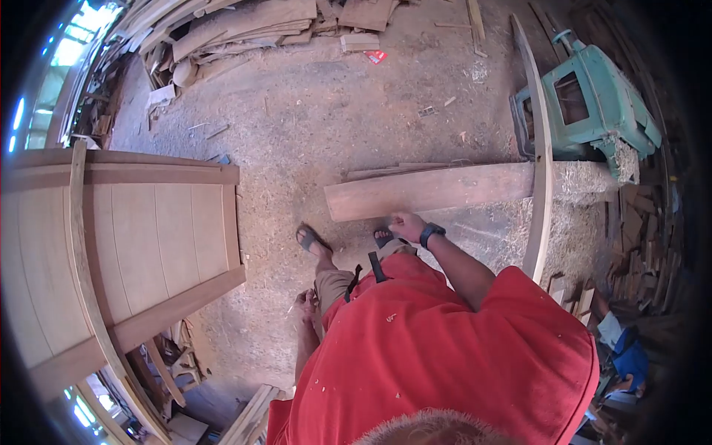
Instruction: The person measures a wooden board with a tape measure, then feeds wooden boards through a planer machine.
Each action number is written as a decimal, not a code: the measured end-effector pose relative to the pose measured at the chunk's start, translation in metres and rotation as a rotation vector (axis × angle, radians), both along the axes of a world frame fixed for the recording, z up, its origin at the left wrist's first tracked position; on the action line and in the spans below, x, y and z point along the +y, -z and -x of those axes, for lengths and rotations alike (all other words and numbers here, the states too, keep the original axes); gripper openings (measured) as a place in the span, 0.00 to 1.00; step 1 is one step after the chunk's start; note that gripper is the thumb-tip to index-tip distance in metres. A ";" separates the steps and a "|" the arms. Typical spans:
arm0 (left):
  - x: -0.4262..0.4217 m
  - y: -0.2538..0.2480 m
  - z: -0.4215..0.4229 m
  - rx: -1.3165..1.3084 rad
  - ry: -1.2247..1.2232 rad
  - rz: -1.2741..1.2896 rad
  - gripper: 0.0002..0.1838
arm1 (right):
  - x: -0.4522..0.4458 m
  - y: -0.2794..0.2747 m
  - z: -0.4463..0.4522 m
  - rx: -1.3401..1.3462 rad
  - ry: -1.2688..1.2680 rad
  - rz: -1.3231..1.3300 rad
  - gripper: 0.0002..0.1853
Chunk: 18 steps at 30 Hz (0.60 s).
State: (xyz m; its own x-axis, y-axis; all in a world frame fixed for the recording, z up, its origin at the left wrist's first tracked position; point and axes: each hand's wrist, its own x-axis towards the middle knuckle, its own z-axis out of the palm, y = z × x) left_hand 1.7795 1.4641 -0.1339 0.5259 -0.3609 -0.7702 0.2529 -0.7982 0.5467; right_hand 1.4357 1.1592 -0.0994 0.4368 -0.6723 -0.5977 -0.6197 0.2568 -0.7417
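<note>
My right hand (407, 225), with a dark watch on its wrist, is in front of my body with the fingers curled in and nothing visible in them. It appears just in front of the near edge of a wide wooden board (437, 190); whether they touch cannot be told. Low at my left side, my left hand (306, 305) has its fingers bent closed. Thin pale slivers show beside those fingers, but what the hand holds, if anything, is too small to make out.
A panelled wooden door (159, 222) lies on the left, with a long strip (83, 245) across it. A green machine (593, 96) stands at the upper right behind an upright plank (545, 148). Stacked boards (252, 26) line the back. Sawdust and chips cover the floor (297, 111).
</note>
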 end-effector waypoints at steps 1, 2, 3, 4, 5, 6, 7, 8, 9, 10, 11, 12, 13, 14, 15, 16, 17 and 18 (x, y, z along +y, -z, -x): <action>-0.009 -0.008 -0.007 -0.018 -0.015 0.014 0.25 | 0.007 0.014 -0.007 0.003 0.007 -0.012 0.26; -0.020 -0.015 -0.019 -0.017 -0.010 -0.001 0.25 | 0.015 0.029 -0.012 0.059 -0.010 0.049 0.26; -0.032 -0.024 -0.033 -0.071 0.139 -0.026 0.24 | 0.027 0.056 -0.011 0.113 -0.030 0.107 0.27; -0.042 -0.029 -0.048 -0.122 0.287 -0.054 0.23 | 0.032 0.096 0.002 0.149 -0.048 0.043 0.28; -0.043 -0.022 -0.068 -0.133 0.300 -0.023 0.23 | 0.044 0.125 0.013 0.177 -0.066 -0.030 0.29; -0.044 -0.009 -0.091 -0.141 0.313 0.014 0.22 | 0.057 0.120 0.016 0.327 0.193 -0.102 0.29; -0.048 -0.007 -0.123 -0.146 0.316 -0.007 0.22 | 0.064 0.121 0.022 0.460 0.177 -0.006 0.27; -0.052 -0.006 -0.147 -0.086 0.294 0.006 0.22 | 0.078 0.135 0.034 0.566 0.257 0.058 0.24; -0.057 -0.004 -0.167 -0.023 0.272 0.022 0.22 | 0.077 0.139 0.042 0.702 0.008 -0.042 0.21; -0.065 -0.015 -0.187 0.007 0.219 0.035 0.21 | 0.080 0.131 0.027 0.709 0.009 -0.051 0.21; -0.076 -0.026 -0.209 0.014 0.194 0.048 0.21 | 0.078 0.125 0.013 0.663 0.147 -0.123 0.21; -0.083 -0.025 -0.233 0.028 0.180 0.072 0.22 | 0.073 0.116 0.001 0.620 0.300 -0.187 0.20; -0.089 -0.020 -0.259 0.027 0.193 0.073 0.22 | 0.076 0.110 -0.018 0.514 0.403 -0.136 0.21; -0.094 -0.016 -0.282 0.031 0.209 0.072 0.21 | 0.081 0.122 -0.032 0.449 0.382 0.013 0.24; -0.101 -0.013 -0.302 0.031 0.211 0.062 0.21 | 0.080 0.113 -0.053 0.402 0.403 -0.044 0.26; -0.112 -0.011 -0.319 0.026 0.211 0.051 0.21 | 0.074 0.102 -0.077 0.348 0.423 -0.101 0.28; -0.130 -0.011 -0.332 -0.009 0.260 0.039 0.20 | 0.075 0.091 -0.097 0.335 0.447 -0.147 0.28; -0.147 -0.013 -0.344 -0.052 0.306 0.028 0.20 | 0.077 0.079 -0.116 0.322 0.471 -0.193 0.28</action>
